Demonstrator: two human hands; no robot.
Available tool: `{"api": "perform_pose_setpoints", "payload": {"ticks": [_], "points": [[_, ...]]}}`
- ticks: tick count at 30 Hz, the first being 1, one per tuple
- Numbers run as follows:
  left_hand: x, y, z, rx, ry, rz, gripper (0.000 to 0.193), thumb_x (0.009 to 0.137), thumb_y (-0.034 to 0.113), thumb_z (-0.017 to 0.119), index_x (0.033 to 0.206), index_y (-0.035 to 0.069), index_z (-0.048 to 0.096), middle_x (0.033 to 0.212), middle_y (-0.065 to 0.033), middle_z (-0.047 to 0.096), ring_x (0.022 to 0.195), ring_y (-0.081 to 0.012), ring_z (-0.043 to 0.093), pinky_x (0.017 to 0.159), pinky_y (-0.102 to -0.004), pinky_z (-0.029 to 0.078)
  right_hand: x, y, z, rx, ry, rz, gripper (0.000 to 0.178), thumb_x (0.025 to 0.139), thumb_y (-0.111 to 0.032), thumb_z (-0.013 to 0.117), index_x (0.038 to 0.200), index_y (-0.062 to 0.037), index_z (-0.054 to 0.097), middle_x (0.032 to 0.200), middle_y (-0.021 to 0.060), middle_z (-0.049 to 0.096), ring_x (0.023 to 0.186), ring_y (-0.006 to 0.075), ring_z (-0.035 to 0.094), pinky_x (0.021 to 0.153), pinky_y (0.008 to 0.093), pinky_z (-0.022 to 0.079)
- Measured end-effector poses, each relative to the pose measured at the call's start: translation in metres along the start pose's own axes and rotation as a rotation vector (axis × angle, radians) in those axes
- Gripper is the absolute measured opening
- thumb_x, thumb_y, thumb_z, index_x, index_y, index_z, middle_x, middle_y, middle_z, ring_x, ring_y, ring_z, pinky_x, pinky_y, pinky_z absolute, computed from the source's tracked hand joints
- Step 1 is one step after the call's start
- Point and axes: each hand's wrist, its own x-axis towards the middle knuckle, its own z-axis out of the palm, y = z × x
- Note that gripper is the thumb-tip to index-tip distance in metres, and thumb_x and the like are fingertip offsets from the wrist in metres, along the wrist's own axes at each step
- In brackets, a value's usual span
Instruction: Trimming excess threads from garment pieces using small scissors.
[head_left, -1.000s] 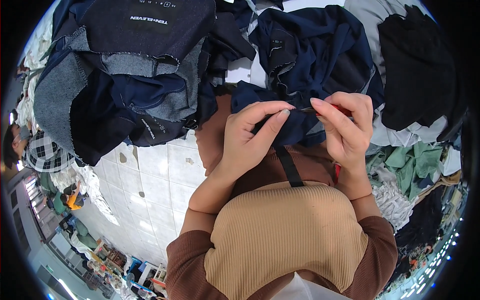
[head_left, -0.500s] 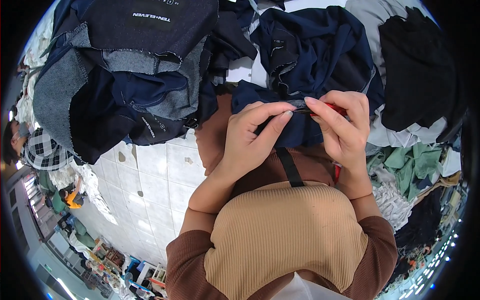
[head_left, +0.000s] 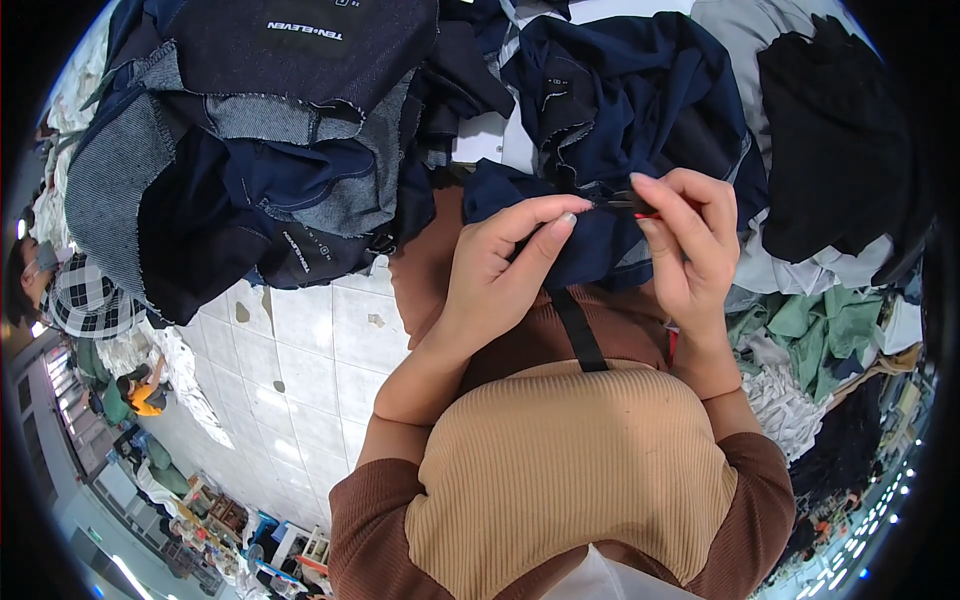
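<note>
My right hand (head_left: 695, 245) grips small thread snips (head_left: 622, 204) with dark slim blades and a bit of red showing at the fingers. The blades point left, toward my left hand (head_left: 500, 265). Its thumb and forefinger are pinched together beside the blade tips; whatever they hold is too small to make out. Directly beneath both hands, a navy garment (head_left: 590, 250) with raw denim edges lies across my lap and runs up onto the heap of navy cloth (head_left: 640, 90) beyond.
On the left lies a big pile of dark denim garments (head_left: 300, 120). Black cloth (head_left: 835, 140) sits at far right above green pieces (head_left: 810, 330) and white scraps (head_left: 785, 400). Pale floor tiles (head_left: 300, 350) show at left. A person in a checked top (head_left: 95, 295) is at the left edge.
The snips in my right hand have shifted slightly right and up, with less red showing. My left fingertips have drawn a little left, still pinched.
</note>
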Motion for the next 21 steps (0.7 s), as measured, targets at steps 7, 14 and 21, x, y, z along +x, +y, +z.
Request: {"api": "perform_pose_setpoints", "payload": {"ticks": [7, 14, 21], "points": [[0.003, 0.0, 0.006, -0.253, 0.04, 0.008, 0.017, 0.095, 0.008, 0.053, 0.108, -0.001, 0.056, 0.084, 0.0022, 0.064, 0.071, 0.0014, 0.048, 0.063, -0.0125, 0.037, -0.021, -0.006, 0.001, 0.568, -0.065, 0.439, 0.034, 0.097, -0.013, 0.045, 0.127, 0.0015, 0.046, 0.101, 0.0084, 0.051, 0.079, 0.0109, 0.053, 0.066, 0.0222, 0.046], [0.004, -0.001, 0.007, -0.314, 0.125, -0.087, 0.016, 0.093, 0.006, 0.055, 0.107, -0.002, 0.059, 0.079, 0.0063, 0.061, 0.069, 0.0035, 0.045, 0.06, -0.0115, 0.034, -0.016, -0.016, 0.005, 0.462, -0.206, 0.402, 0.037, 0.092, -0.005, 0.05, 0.128, 0.0011, 0.051, 0.087, 0.0091, 0.058, 0.071, 0.0126, 0.057, 0.067, 0.0228, 0.048], [0.002, -0.005, 0.006, -0.264, 0.133, -0.081, 0.019, 0.093, 0.009, 0.057, 0.107, -0.003, 0.062, 0.072, 0.0098, 0.054, 0.063, 0.0049, 0.039, 0.054, -0.0116, 0.028, -0.013, -0.012, 0.01, 0.211, -0.177, 0.17, 0.044, 0.082, -0.001, 0.061, 0.125, -0.0047, 0.057, 0.079, 0.0089, 0.054, 0.064, 0.0175, 0.053, 0.061, 0.0247, 0.043]]}}
